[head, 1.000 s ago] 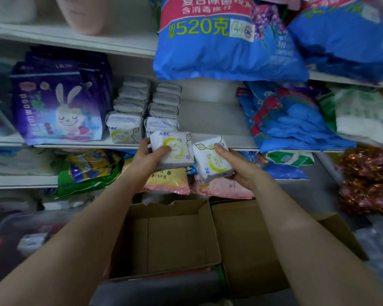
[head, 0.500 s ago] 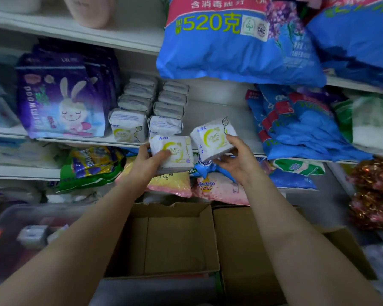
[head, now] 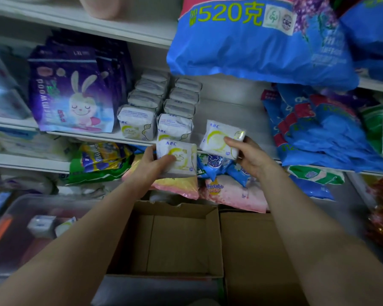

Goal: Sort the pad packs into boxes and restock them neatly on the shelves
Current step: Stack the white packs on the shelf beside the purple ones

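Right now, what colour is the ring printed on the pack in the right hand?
Yellow-green on white, seen in the head view on the pack that the right hand holds.

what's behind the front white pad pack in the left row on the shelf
Behind the front white pad pack more white packs line up toward the shelf's back wall; only their tops show, so their fronts are hidden.

Dim, bluish light w/ soft shadows; edges blurred & wide-angle warped; centre fairly sharp.
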The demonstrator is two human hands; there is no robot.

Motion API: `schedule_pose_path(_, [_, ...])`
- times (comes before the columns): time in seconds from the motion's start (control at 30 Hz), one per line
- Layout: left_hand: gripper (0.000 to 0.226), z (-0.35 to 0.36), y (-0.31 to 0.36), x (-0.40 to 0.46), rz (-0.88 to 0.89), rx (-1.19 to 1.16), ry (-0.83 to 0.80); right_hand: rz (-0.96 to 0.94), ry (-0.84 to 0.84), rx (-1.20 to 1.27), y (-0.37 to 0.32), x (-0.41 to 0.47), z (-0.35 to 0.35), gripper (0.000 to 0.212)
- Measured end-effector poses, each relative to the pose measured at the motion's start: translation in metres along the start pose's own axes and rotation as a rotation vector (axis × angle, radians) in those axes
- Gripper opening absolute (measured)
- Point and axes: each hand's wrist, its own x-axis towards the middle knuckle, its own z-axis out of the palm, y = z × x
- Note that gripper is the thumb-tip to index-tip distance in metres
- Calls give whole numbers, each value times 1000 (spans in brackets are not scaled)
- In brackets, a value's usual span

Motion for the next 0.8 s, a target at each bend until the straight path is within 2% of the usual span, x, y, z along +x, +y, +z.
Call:
schedule_pose_path(0.1, [55, -3, -5, 1, -8, 2, 24, -80, 44, -9, -3, 19, 0, 57])
schedule_pose_path(0.2, [57, -4, -6, 4, -5, -9, 43, -83, 31, -202, -2, 34, 3, 63])
schedule_pose_path(0.33, [70, -11, -5, 6, -1, -6, 49, -100, 70, -390, 0, 54, 4, 65])
schedule_pose_path(0.57, [57, -19, -7, 9, -22, -77, 51, -139, 125, -439, 0, 72, 13, 71])
schedule_pose_path(0.67, [51, -19, -6, 6, -42, -107, 34, -141, 230, -543, 2, 69, 17, 91])
schedule_pose_path(0.7, [48, -19, -7, 5, -47, -110, 20, -142, 292, -588, 3, 66, 18, 91])
schedule_pose_path(0.8, [45, -20, -10, 4, -64, -94, -17, -246, 488, -525, 11, 47, 27, 67])
